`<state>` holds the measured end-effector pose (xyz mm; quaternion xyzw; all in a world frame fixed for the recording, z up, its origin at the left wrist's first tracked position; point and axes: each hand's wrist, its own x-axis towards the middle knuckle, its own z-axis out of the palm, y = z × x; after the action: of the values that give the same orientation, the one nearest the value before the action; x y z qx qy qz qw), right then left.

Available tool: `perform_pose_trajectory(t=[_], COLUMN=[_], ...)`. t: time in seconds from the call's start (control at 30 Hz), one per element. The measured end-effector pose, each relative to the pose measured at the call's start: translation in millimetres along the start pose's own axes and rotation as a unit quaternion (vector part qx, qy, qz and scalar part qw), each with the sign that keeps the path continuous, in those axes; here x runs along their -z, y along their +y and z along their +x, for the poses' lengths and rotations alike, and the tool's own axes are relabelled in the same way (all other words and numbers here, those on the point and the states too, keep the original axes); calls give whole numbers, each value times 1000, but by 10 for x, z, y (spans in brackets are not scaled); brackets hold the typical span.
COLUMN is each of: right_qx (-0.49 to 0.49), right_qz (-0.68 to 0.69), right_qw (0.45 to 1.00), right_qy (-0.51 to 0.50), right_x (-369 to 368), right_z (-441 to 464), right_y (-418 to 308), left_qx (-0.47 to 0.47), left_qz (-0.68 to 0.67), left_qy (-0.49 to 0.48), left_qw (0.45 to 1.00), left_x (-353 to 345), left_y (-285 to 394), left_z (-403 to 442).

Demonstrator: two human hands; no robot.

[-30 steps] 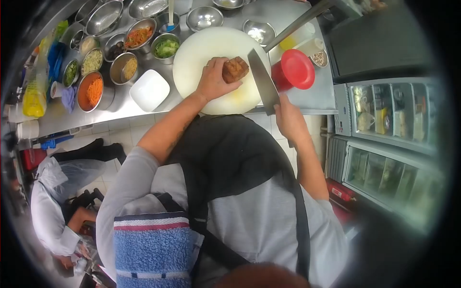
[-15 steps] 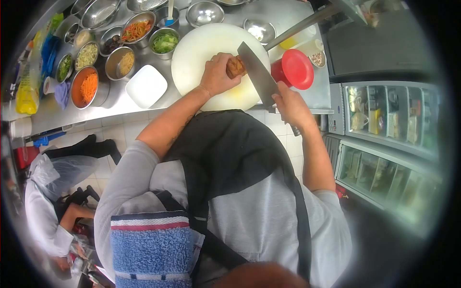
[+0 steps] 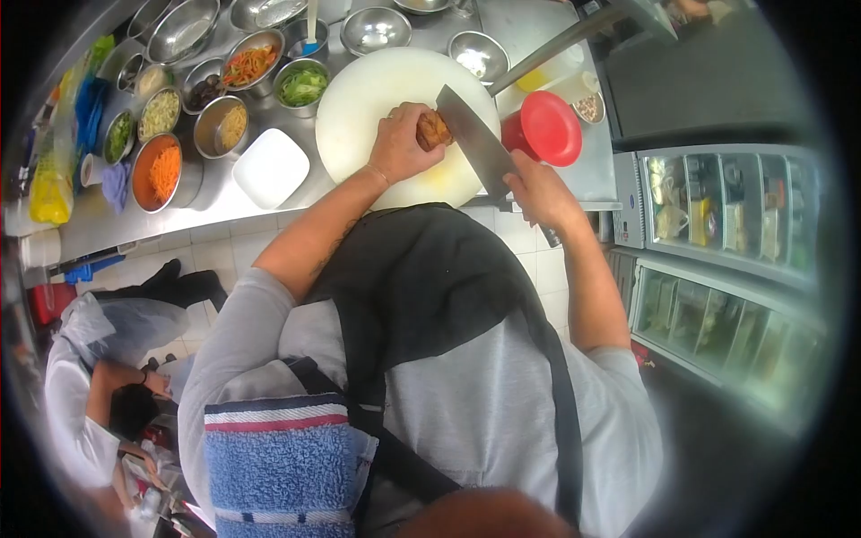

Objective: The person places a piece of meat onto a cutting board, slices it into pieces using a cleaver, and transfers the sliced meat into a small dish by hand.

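Note:
A round white cutting board lies at the counter's front edge. On it my left hand grips a browned piece of food, fingers and thumb around its left side. My right hand is closed on the handle of a wide cleaver. The blade slants up and left over the board, its upper end right beside the food's right side; whether it touches the food I cannot tell. Beyond the blade, to the right, is a red container. An empty white square dish sits left of the board.
Metal bowls hold shredded carrot, green slices and other cut ingredients at the left. A metal bar slants above the board's right. Refrigerated cases stand at the right. Another person is at the lower left.
The cleaver has moved left and up, closer to the food, with my right hand. My left hand has kept its hold. The other person's arm at the lower left has moved.

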<state>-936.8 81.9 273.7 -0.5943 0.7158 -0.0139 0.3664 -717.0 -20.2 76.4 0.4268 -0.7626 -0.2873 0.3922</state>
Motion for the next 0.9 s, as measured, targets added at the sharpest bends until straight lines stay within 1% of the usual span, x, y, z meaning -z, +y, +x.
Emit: perform_pose_trajectory(t=[0.03, 0.17, 0.23, 0.27, 0.33, 0.37, 0.43, 0.47, 0.53, 0.67, 0.73, 0.83, 0.9], right_qx=[-5, -28, -3, -6, 93, 92, 36, 35, 28, 22, 33, 60, 62], right_qz=[-17, -10, -77, -76, -235, -235, -228, -228, -233, -231, -228, -241, -242], right_qw=[1000, 999, 997, 997, 965, 965, 973, 973, 972, 973, 973, 968, 968], right_qy=[-5, -24, -20, -19, 66, 66, 23, 22, 11, 12, 3, 30, 28], right_x=[-4, -6, -103, -198, -409, -413, -368, -365, -349, -333, -334, -651, -659], right_z=[22, 50, 114, 183, 297, 288, 209, 171, 132, 91, 118, 385, 438], right_y=[9, -27, 1, 66, 197, 116, -82, -99, -126, -186, -170, 81, 110], left_qx=[-2, -7, -15, -17, -22, -22, -27, -27, -8, -15, 4, -10, -6], left_qz=[2, -2, 7, 5, 7, 7, 10, 9, 24, 31, 23, 34, 42], left_qy=[2, 6, 13, 11, 19, 19, 36, 34, 4, 8, -10, -6, -8], left_qw=[1000, 1000, 1000, 1000, 1000, 1000, 999, 999, 1000, 999, 1000, 999, 999], left_x=[3, -4, -10, -14, -19, -19, -15, 2, 32, 24, 58, 26, 40], left_y=[-2, 14, 24, 18, 17, 18, 32, 55, 86, 85, 122, 72, 108], left_z=[1, -2, 3, 12, 5, 11, 1, -12, 6, 13, 18, 15, 22])
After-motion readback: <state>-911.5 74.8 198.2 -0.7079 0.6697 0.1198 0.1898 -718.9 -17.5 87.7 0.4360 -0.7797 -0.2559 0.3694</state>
